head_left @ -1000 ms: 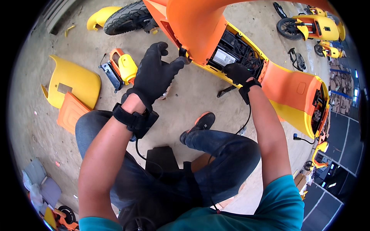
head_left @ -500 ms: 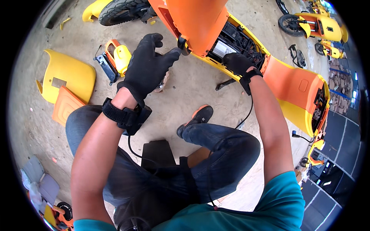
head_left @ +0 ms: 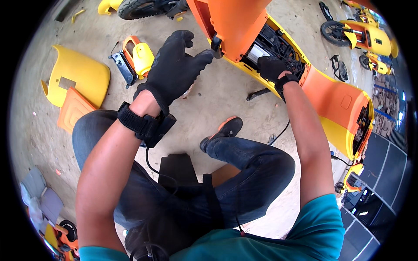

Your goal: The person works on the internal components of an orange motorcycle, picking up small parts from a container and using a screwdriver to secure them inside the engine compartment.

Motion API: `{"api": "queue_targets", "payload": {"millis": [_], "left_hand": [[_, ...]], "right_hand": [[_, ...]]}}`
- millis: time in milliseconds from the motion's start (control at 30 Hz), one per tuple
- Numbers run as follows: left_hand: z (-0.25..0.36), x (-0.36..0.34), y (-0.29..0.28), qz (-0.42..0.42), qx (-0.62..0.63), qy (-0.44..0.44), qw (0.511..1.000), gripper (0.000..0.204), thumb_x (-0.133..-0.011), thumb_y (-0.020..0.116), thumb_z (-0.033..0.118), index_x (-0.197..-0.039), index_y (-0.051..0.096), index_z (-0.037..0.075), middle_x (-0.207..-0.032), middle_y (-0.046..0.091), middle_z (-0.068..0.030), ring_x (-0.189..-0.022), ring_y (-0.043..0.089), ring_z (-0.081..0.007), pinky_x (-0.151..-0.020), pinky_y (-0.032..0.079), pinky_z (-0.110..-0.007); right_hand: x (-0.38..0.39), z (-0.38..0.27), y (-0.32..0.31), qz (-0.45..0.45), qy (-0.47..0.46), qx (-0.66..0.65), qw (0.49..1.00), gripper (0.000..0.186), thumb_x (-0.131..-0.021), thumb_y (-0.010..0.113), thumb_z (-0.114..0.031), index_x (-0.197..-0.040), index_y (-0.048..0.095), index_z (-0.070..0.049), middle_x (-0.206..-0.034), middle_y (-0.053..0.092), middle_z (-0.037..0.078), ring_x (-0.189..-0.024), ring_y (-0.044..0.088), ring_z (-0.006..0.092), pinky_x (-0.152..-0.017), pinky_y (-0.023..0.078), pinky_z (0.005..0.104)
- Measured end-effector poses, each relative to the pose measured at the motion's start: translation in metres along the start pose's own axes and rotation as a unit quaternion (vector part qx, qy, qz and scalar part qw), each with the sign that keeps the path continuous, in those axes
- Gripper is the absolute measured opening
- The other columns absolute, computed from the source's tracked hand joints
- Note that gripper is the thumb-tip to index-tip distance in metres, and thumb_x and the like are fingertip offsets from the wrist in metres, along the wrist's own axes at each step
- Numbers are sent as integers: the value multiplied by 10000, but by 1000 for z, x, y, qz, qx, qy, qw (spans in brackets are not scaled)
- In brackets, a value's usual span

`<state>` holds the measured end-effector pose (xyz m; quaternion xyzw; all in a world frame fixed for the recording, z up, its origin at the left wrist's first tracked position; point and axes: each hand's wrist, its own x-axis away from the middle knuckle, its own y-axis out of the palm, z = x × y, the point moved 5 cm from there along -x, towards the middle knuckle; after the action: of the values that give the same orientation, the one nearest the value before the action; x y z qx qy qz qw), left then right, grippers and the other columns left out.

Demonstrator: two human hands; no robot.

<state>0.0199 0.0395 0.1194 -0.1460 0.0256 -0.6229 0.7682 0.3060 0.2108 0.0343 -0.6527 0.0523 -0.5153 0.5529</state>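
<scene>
**Gloved hands at the scooter's open bay**

The left hand (head_left: 174, 67), fingers loosely curled, pinches what looks like a black fastener (head_left: 216, 43) at the lower edge of the raised orange seat panel (head_left: 235, 21). The right hand (head_left: 272, 67) reaches into the exposed compartment (head_left: 270, 43) of the orange-and-yellow scooter (head_left: 335, 104); its grip is hidden. Loose yellow body panels (head_left: 74, 78) lie on the concrete floor (head_left: 217, 100) to the left.

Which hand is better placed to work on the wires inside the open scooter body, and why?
The right hand: it already rests in the open compartment among the wires. The left hand is outside, at the black knob on the orange panel.
</scene>
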Motion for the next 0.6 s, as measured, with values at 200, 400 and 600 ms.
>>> {"api": "queue_targets", "payload": {"millis": [200,400,600], "left_hand": [[-2,0,-7,-3,-13,-16,1000,637,-869,751,394,-1291,503,-13,-1163,606,-172,-933,660,-223,-825,534,-329],[-1,-2,-7,-1,-9,-13,1000,620,-868,737,379,-1292,508,-11,-1154,613,-165,-931,666,-225,-819,531,-336],[-8,-6,-7,5,-30,-6,1000,610,-870,722,370,-1295,516,-16,-1161,622,-178,-964,668,-237,-847,526,-340]], "right_hand": [[-1,-7,-6,-69,-8,-48,996,278,-860,521,-165,-1032,639,18,-1054,666,265,-988,672,384,-823,524,466],[3,17,13,12,31,-66,997,266,-907,522,-224,-1072,634,-48,-1076,671,255,-1007,661,424,-854,517,477],[7,23,27,67,-32,-64,995,270,-924,512,-220,-1165,568,-113,-1227,597,251,-1083,593,474,-854,497,531]]}}
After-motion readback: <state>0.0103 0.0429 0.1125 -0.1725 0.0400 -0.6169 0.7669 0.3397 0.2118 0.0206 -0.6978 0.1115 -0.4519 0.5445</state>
